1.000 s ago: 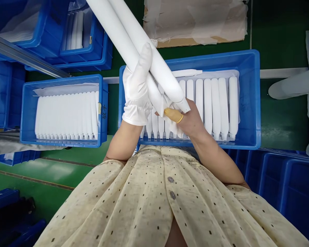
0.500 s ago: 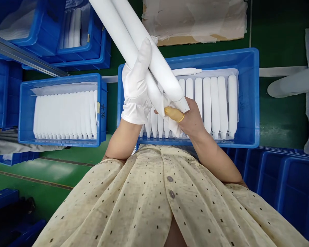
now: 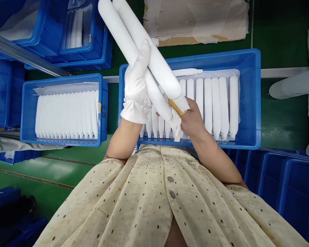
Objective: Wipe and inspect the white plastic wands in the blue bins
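Two long white round-ended rods (image 3: 154, 58) cross my hands, slanting up and to the left. A second rod end (image 3: 121, 34) lies beside the first. My left hand (image 3: 135, 89), in a white cloth glove, wraps them from the left. My right hand (image 3: 193, 118), bare, pinches their lower ends, with a yellow finger cot (image 3: 176, 107) partly hidden behind a rod. Below my hands stands a blue plastic crate (image 3: 213, 55) holding a tight row of similar white rods (image 3: 208, 106) on white sheeting. My hands hide the crate's left part.
A second blue crate (image 3: 61, 78) with packed white rods stands to the left. Further blue crates sit at the top left and lower right. A metal rail (image 3: 20, 51) crosses the top left. Taped cardboard (image 3: 195, 20) lies on the green floor above, and a grey tube (image 3: 293, 84) lies right.
The two rods have shifted down and right, so their rounded upper ends now show inside the picture. The yellow finger cot has become mostly hidden behind a rod end.
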`<state>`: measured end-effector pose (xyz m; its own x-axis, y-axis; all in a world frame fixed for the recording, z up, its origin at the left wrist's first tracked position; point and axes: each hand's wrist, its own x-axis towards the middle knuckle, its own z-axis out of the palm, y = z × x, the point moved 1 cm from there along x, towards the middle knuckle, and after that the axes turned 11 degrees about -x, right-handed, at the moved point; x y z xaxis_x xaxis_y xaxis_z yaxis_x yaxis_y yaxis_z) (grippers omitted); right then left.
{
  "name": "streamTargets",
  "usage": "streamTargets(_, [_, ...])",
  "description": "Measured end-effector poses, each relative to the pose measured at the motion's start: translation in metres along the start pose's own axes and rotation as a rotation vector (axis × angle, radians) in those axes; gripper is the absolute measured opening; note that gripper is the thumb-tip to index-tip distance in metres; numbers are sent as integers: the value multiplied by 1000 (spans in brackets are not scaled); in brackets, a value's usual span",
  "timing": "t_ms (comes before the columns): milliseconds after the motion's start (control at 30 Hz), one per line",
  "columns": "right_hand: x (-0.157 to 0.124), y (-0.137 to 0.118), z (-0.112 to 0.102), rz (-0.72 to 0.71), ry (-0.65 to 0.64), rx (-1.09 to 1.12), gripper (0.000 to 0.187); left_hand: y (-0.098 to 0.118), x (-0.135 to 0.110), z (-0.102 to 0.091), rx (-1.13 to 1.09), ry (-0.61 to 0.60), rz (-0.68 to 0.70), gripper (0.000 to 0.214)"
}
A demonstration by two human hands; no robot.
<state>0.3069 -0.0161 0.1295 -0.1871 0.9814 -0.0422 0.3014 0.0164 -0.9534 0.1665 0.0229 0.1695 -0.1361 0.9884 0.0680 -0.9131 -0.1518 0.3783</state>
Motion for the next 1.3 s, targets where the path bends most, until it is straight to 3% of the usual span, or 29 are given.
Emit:
streamTargets(167, [2, 6, -4, 64, -10, 81, 67, 9, 10, 0, -41, -17, 24, 16])
streamTargets(267, [-1, 1, -7, 12, -23, 74, 63, 12, 12, 0, -17, -37, 35, 15])
streamTargets(400, [-8, -15, -5, -87, -129, -66, 54, 12, 5, 3, -13, -76, 48, 16])
streamTargets(500, [-9, -19, 1, -105, -45, -154, 52, 9, -2, 9, 65, -15, 92, 18])
streamTargets(633, [-2, -12, 4, -48, 82, -102, 57, 4, -4, 17, 124, 88, 74, 14])
streamTargets(833, [-1, -6, -3, -48, -56, -54, 60, -1, -2, 10, 98, 93, 12, 16])
streamTargets(967, [-6, -5, -1, -16, 35, -110, 60, -4, -3, 8, 120, 63, 46, 10])
streamTargets(1067, [-8, -6, 2, -32, 83, -115, 64, -4, -1, 7, 180, 43, -40, 8])
streamTargets(1200, [-9, 3, 5, -53, 2, -31, 60, 0, 7, 7, 121, 35, -208, 14])
streamTargets(1300, [-9, 18, 5, -39, -37, 20, 57, 6, 11, 12, 21, 168, -299, 16])
